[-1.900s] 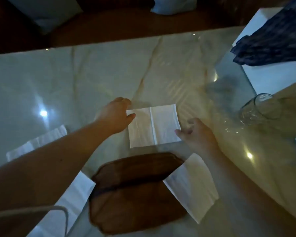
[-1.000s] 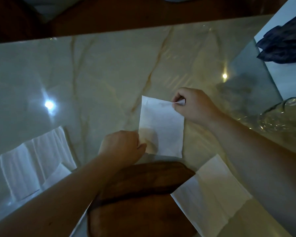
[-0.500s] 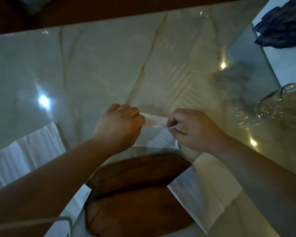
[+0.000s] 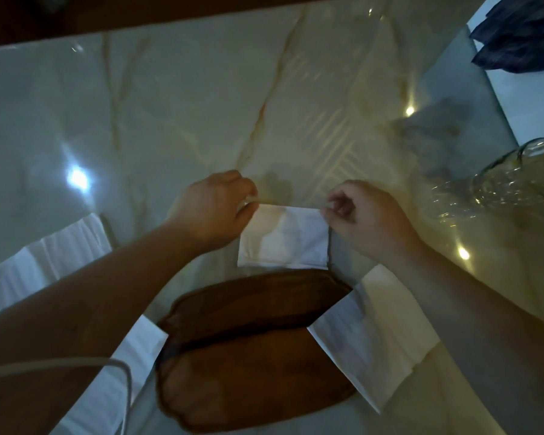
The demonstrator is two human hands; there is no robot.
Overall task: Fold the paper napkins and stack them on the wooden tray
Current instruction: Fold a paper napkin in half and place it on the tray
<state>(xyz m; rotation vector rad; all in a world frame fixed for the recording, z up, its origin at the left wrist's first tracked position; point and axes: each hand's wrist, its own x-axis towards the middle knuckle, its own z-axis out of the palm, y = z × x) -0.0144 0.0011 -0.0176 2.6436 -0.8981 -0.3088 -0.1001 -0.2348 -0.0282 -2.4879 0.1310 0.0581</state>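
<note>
A white paper napkin [image 4: 285, 238], folded into a wide rectangle, lies on the marble table just beyond the wooden tray [image 4: 252, 350]. My left hand [image 4: 211, 208] pinches its far left corner and my right hand [image 4: 365, 218] pinches its far right corner. The dark oval tray holds nothing. One unfolded napkin [image 4: 374, 343] lies against the tray's right side. Another napkin [image 4: 139, 350] pokes out from under my left forearm at the tray's left.
More white napkins [image 4: 44, 262] lie at the left edge of the table. A clear glass jug [image 4: 518, 174] lies on its side at the right. Dark blue cloth [image 4: 522, 29] rests on a white surface at the top right. A pale cable [image 4: 117, 372] loops at bottom left.
The napkin was turned and folded over itself into a shorter, wider rectangle. Both hands moved to its far corners and now hold the folded edge down on the table.
</note>
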